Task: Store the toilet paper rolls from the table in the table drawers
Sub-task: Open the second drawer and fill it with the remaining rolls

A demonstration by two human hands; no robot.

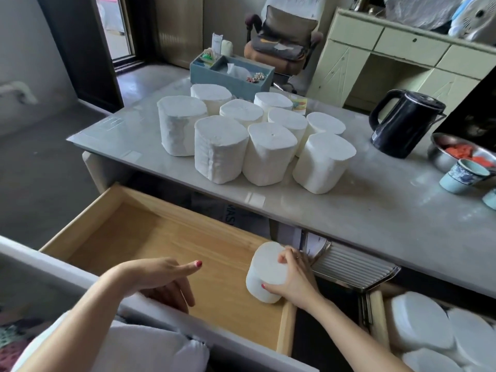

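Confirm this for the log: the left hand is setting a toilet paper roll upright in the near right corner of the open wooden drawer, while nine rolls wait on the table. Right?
Not quite. The head view shows the right hand gripping the toilet paper roll in the wooden drawer; the left hand hovers empty. The rest holds.

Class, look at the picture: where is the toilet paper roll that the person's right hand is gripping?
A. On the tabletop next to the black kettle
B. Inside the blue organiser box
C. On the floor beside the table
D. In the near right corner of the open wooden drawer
D: the right hand grips the roll upright in the near right corner of the otherwise bare open wooden drawer, below the tabletop.
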